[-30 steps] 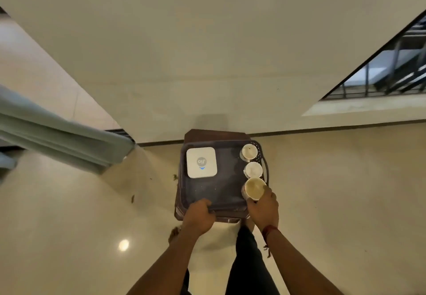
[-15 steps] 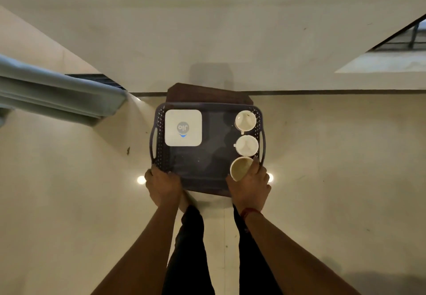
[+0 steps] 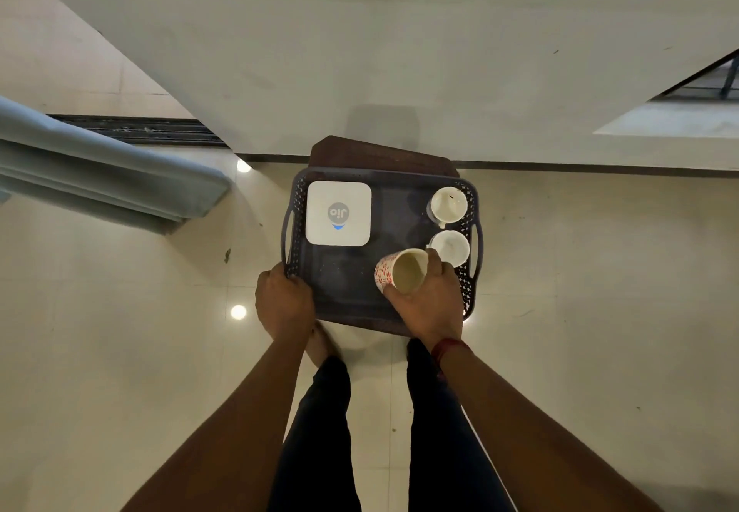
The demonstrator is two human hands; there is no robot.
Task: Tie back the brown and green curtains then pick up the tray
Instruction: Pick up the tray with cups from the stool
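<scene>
A dark perforated tray (image 3: 400, 207) sits over a brown stool (image 3: 380, 153) by the wall. On it lie a white square box (image 3: 338, 213) with a logo and two white cups (image 3: 448, 204) (image 3: 451, 246). My left hand (image 3: 284, 303) grips the tray's near left corner. My right hand (image 3: 434, 303) holds a red-patterned paper cup (image 3: 402, 273), tilted to the left above the tray's near right part. A grey-green curtain (image 3: 104, 183) hangs at the left.
A pale wall (image 3: 400, 51) stands right behind the stool. Glossy floor tiles (image 3: 120, 351) spread all around. A window opening (image 3: 700, 83) shows at the upper right. My legs in dark trousers (image 3: 320, 431) stand just before the tray.
My right hand has lifted and tipped the paper cup leftward over the tray. My left hand still holds the tray's near left corner. The view moved closer.
</scene>
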